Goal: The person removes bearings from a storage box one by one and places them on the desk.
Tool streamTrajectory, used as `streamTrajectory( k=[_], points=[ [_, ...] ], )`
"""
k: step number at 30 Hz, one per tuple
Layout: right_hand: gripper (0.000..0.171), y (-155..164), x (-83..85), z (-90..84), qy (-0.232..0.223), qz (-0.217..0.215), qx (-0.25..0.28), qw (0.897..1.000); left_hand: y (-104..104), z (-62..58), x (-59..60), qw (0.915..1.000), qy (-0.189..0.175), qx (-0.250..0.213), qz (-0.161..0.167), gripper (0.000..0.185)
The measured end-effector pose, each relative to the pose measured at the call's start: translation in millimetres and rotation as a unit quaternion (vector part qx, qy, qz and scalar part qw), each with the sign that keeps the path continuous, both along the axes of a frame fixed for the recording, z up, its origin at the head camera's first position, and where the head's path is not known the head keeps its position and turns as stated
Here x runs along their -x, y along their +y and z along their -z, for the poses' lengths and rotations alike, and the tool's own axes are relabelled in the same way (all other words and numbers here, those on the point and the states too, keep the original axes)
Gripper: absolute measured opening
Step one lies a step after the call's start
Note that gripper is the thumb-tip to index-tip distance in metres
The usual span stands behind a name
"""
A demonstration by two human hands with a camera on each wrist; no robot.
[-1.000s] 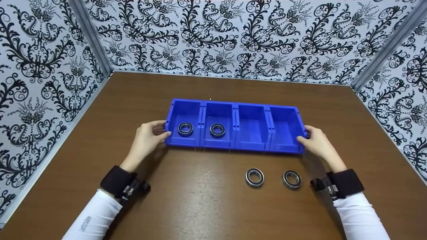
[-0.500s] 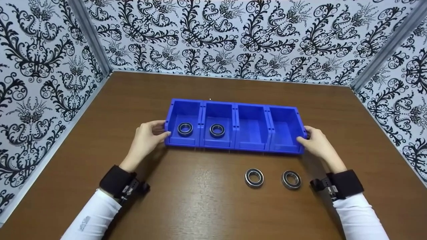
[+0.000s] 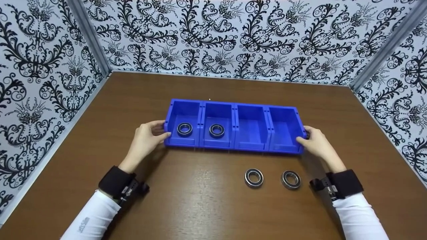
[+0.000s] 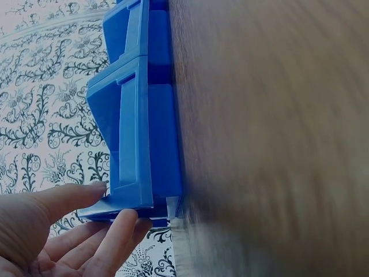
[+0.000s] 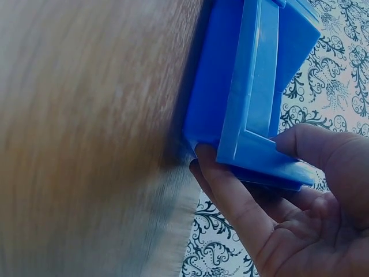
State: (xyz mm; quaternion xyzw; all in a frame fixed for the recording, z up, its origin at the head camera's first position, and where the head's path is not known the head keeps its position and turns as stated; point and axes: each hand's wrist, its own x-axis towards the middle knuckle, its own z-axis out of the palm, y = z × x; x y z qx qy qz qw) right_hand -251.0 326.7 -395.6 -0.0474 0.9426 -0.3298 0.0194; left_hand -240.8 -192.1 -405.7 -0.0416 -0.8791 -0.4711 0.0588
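Tbl (image 3: 196, 206), 2 bearings (image 3: 254, 185) nr blue bins (image 3: 235, 128), patterned wall (image 3: 227, 40)

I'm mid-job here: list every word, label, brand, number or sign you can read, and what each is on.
No text can be read for certain.
Left sleeve: a grey print that looks like lettering, too blurred to read.
Bearings: any markings are too small to make out.
Blue bins: no lettering seen.
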Motion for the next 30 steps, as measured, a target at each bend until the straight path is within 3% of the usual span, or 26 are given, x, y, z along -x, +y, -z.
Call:
streamTrajectory(
  k=[12,21,30],
  points=[
    [0.051,-0.1,0.7,0.2,0.001,-0.002,0.003,1.000,-3.8,-2.9,-6.4,0.9998,-0.004,-0.019,0.010,0.055],
    [0.053,1.6,1.4,0.6,-0.006,0.001,0.004,1.000,-3.3,-11.8,-13.1,0.9988,0.037,0.026,0.016,0.053],
    [0.055,2.6,0.8,1.1,-0.012,-0.001,0.005,1.000,-0.9,-21.9,-21.9,0.9977,0.038,0.049,0.027,0.052]
  ],
)
